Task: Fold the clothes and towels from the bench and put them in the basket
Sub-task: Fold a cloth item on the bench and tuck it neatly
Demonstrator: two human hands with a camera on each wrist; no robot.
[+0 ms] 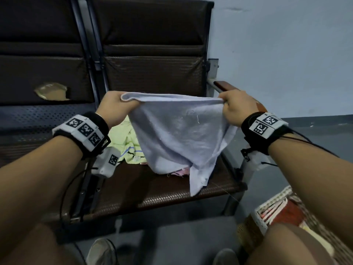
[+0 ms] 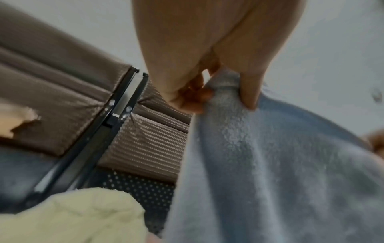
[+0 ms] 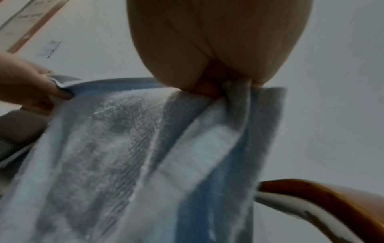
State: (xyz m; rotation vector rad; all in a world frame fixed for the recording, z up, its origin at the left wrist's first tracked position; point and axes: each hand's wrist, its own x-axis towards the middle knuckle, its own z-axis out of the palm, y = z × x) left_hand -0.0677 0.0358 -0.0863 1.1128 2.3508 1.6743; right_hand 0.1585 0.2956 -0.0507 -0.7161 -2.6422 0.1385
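Observation:
A pale blue towel hangs stretched between my two hands above the brown bench seat. My left hand pinches its top left corner; in the left wrist view the left hand has thumb and fingers closed on the towel. My right hand grips the top right corner, and the right wrist view shows the right hand bunching the towel there. The towel's lower end drapes onto the seat. A woven basket sits on the floor at lower right.
A light green garment and a pink cloth lie on the seat behind and under the towel. A wooden armrest runs along the bench's right side. A second seat with a torn backrest stands at left. My knees fill the bottom.

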